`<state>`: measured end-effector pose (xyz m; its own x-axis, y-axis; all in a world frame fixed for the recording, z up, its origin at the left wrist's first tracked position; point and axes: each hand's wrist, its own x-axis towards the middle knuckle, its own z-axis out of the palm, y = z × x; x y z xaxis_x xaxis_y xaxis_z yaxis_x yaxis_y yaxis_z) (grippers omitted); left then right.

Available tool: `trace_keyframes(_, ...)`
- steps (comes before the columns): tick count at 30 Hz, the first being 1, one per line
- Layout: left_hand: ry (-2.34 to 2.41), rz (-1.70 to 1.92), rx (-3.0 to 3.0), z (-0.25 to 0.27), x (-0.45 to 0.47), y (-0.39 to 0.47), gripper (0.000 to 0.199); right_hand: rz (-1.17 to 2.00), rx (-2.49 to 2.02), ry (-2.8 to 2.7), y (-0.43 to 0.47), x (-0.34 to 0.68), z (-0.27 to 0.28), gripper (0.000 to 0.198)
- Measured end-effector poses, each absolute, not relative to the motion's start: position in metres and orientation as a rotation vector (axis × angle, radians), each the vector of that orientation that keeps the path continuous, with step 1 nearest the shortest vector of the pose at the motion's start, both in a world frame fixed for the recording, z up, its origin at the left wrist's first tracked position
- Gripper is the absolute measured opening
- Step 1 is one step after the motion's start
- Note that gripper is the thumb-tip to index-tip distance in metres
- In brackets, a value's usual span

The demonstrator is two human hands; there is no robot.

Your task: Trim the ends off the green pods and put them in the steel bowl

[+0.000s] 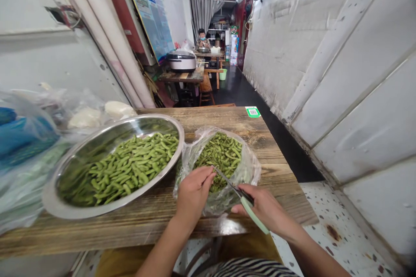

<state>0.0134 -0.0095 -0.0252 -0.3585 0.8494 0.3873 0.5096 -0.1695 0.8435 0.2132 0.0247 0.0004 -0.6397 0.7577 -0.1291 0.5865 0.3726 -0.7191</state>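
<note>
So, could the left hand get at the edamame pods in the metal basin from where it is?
Likely yes: the left hand is close by and nothing covers the edamame pods; only the side of the metal basin seems to stand between.

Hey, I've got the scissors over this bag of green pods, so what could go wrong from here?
The blades of the scissors in your right hand point at the fingertips of your left hand, so a slip might nick them. The plastic bag looks thin and lies under the blades, so they could snag it and perhaps spill some green pods.
</note>
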Motion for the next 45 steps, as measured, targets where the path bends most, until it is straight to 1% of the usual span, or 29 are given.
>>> trace_keyframes(4, 1.922, 1.427, 1.965, -0.026, 0.016, -0.014, 0.019, 1.041, -1.165, -2.459, 0.022, 0.210, 0.005, 0.033)
trace_keyframes(6, 2.016, 1.366, 2.094, -0.028, 0.019, -0.016, 0.020, 1.053, -1.162, -2.454, 0.020, 0.209, 0.004, 0.033)
trace_keyframes(9, 2.121, 1.327, 2.198, -0.031, 0.023, -0.017, 0.020, 1.105, -1.162, -2.423, 0.017, 0.208, -0.003, 0.032)
trace_keyframes(13, 2.109, 1.315, 2.210, -0.032, 0.027, -0.015, 0.018, 1.092, -1.166, -2.365, 0.016, 0.207, -0.020, 0.033)
trace_keyframes(15, 2.061, 1.356, 2.093, -0.031, 0.026, -0.013, 0.017, 1.068, -1.184, -2.350, 0.018, 0.208, -0.025, 0.035)
trace_keyframes(18, 1.943, 1.485, 1.685, -0.026, 0.021, -0.010, 0.015, 1.085, -1.210, -2.300, 0.021, 0.210, -0.024, 0.035)
trace_keyframes(20, 1.752, 1.588, 1.281, -0.021, 0.017, -0.008, 0.018, 1.279, -1.186, -2.197, 0.022, 0.213, -0.022, 0.035)
trace_keyframes(23, 1.358, 1.672, 0.719, -0.013, 0.014, -0.005, 0.025, 1.772, -1.019, -1.955, 0.021, 0.217, -0.019, 0.043)
trace_keyframes(24, 1.264, 1.681, 0.597, -0.012, 0.015, -0.005, 0.026, 1.882, -0.956, -1.886, 0.020, 0.217, -0.019, 0.045)
trace_keyframes(26, 1.171, 1.689, 0.470, -0.010, 0.016, -0.005, 0.028, 1.959, -0.885, -1.819, 0.019, 0.217, -0.020, 0.044)
trace_keyframes(36, 1.200, 1.684, 0.514, -0.009, 0.023, -0.012, 0.032, 1.940, -0.922, -1.845, 0.019, 0.211, -0.015, 0.040)
trace_keyframes(42, 1.249, 1.666, 0.612, -0.011, 0.036, -0.014, 0.029, 1.931, -0.994, -1.801, 0.019, 0.210, -0.014, 0.034)
trace_keyframes(44, 1.341, 1.696, 0.678, -0.010, 0.028, -0.016, 0.028, 1.945, -1.011, -1.781, 0.021, 0.210, -0.017, 0.034)
trace_keyframes(45, 1.443, 1.766, 0.727, -0.008, 0.018, -0.018, 0.028, 1.944, -1.022, -1.778, 0.023, 0.211, -0.018, 0.035)
